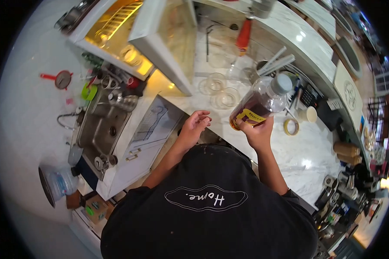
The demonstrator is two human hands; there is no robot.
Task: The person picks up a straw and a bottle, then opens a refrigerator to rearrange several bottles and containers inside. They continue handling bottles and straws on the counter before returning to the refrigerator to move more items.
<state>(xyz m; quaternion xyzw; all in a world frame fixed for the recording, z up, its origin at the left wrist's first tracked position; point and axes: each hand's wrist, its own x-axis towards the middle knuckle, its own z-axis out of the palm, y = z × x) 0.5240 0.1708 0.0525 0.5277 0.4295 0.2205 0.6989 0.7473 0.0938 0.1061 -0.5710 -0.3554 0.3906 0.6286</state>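
Observation:
My right hand (260, 133) is wrapped round a big clear bottle (257, 103) with a grey cap. Its yellow and purple label faces me, and dark amber liquid fills the lower part. The bottle leans to the right above the marble counter (285, 157). To the left, my left hand (197, 128) hovers near the counter edge, fingers loosely bent and apart with nothing seen in them. Several clear glass cups or dishes (224, 98) are on the counter just beyond my hands. Behind them is a red squeeze bottle (243, 36).
At the left, a lit cabinet (125, 39) has its door (166, 39) swung out over the counter. A steel sink (97, 136) lies below it. On the right are a tape roll (291, 127), a pale cup (308, 114) and a black keypad device (310, 95).

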